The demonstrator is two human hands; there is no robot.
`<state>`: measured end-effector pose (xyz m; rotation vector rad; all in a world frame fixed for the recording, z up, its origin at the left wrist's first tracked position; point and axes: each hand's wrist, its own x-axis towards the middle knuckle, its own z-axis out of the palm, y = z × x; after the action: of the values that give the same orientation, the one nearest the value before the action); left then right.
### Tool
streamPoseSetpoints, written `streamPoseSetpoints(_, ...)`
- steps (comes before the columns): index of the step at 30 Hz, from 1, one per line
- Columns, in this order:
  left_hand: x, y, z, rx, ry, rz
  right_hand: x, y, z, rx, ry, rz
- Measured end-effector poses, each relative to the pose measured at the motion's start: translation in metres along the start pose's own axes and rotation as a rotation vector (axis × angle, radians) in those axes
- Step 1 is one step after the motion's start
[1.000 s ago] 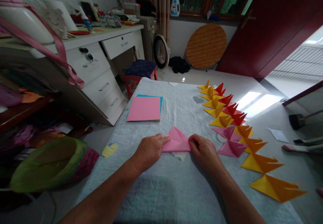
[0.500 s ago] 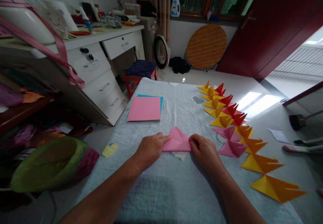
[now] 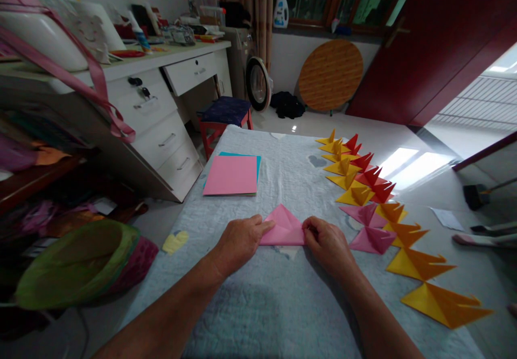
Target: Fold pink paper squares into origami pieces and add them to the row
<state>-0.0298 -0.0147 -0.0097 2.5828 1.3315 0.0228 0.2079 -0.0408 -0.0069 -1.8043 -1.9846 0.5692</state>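
A folded sheet of pink origami paper [image 3: 284, 229] lies on the cloth-covered table, its point facing away from me and its long straight edge towards me. My left hand [image 3: 241, 239] grips its left corner, thumb on top. At the right corner, my right hand [image 3: 328, 239] pinches the paper between thumb and curled fingers. Farther off to the left rests a stack of square paper [image 3: 232, 174], pink on top with blue showing behind. Folded paper cranes stand in rows on the right: yellow ones [image 3: 440, 302], red ones [image 3: 382, 189] and pink ones [image 3: 372, 239].
The table's pale quilted cloth [image 3: 258, 305] spreads beneath my arms. A green-lined bin [image 3: 76, 264] stands on the floor at the left, below a white desk with drawers [image 3: 165, 138]. Beyond the table are a stool [image 3: 224, 110] and a washing machine with its round door open [image 3: 258, 84].
Almost nothing differs. Both hands keep hold of the pink paper's corners, with only a very slight shift of the left thumb and the view.
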Motion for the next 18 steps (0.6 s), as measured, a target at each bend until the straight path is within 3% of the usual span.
streamPoseSetpoints(18, -0.0005, 0.0019, -0.0037, 0.065, 0.021, 0.019, -0.0001, -0.0023, -0.0016, -0.002, -0.018, 0.026)
